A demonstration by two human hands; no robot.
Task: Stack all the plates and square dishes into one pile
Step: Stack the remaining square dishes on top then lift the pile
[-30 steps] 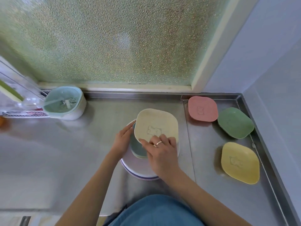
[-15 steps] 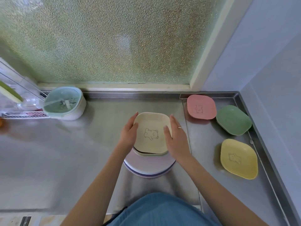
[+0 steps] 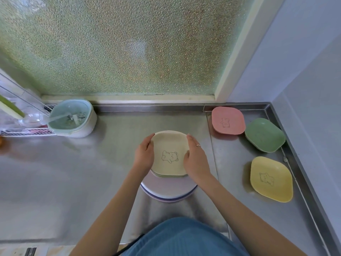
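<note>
A cream square dish [image 3: 169, 152] with a bear drawing tops a pile in the middle of the steel counter. Under it show the edges of more square dishes, and below those round pale plates [image 3: 167, 191]. My left hand [image 3: 144, 156] grips the cream dish's left side, fingers curled on its rim. My right hand [image 3: 194, 159] holds its right side, fingers along the edge. Three square dishes lie apart at the right: a pink one [image 3: 227, 120], a green one [image 3: 264, 134] and a yellow one [image 3: 271, 179].
A mint strainer basket in a white bowl [image 3: 72, 120] stands at the back left beside a wire rack [image 3: 22, 126]. A frosted window runs along the back. A wall bounds the counter's raised right edge [image 3: 295, 157]. My blue-clad lap shows at the bottom.
The cream dish has come down from a tilt in my right hand onto the pile. Both hands now sit on its two sides.
</note>
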